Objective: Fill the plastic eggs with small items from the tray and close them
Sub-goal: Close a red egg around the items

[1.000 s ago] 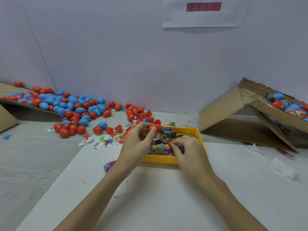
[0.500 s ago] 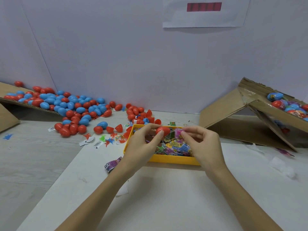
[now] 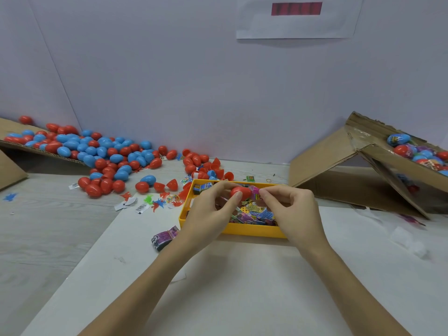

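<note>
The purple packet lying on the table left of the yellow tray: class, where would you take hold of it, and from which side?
Pinch the purple packet across its short width, near the middle, coming from above. It lies flat on the white sheet, apart from the tray, so only its top face and thin edges are free. The left forearm passes close on its right, so approaching from the left looks clearer.

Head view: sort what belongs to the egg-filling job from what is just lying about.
In the job:
- red egg half, held by the left hand
- pink packet, pinched by the right hand
- yellow tray of small packets
- pile of red and blue eggs

Lying about:
- purple packet beside the tray
- barcode slips
- paper sheet on the wall
</note>
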Demonstrator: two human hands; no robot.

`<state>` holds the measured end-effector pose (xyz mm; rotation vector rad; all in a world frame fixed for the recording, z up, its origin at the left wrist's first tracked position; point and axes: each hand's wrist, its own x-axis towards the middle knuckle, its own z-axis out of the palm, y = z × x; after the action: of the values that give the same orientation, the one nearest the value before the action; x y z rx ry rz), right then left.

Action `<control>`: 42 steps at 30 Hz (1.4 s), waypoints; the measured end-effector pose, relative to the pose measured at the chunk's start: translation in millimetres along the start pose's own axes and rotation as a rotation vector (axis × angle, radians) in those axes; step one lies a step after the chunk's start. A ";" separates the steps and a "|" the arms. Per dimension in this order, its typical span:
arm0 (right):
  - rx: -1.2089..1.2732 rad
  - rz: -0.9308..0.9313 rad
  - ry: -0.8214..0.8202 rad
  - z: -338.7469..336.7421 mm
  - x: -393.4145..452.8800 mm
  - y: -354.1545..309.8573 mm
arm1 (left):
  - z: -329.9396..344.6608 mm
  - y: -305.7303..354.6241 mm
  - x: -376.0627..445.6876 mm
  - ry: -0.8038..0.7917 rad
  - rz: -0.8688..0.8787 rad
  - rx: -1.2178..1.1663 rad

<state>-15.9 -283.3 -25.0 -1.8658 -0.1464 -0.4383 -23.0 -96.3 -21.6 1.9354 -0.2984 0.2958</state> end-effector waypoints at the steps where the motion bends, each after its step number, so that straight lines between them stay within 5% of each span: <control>1: -0.038 -0.029 0.005 0.2 -0.6 0.2 | -0.4 0.2 0.4 0.015 0.003 -0.002; 5: -0.142 -0.099 0.013 1.6 -3.6 -2.1 | -2.2 1.1 1.5 0.045 0.027 0.012; 19: 0.312 0.141 -0.055 5.3 -5.0 -5.3 | -1.7 0.7 0.5 0.002 0.026 0.045; 24: -0.060 -0.066 0.013 4.3 -7.3 -7.1 | -1.0 2.1 1.2 0.061 0.039 0.034; 30: -0.117 -0.134 0.021 5.7 -9.2 -8.4 | -2.8 2.0 2.9 0.081 0.028 0.028; 42: 0.267 0.070 -0.040 6.7 -6.6 -5.2 | -0.2 5.5 -0.9 -0.015 0.018 0.007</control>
<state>-22.1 -274.5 -24.6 -1.6122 -0.1585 -0.3163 -25.7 -98.1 -17.1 1.9432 -0.3252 0.2952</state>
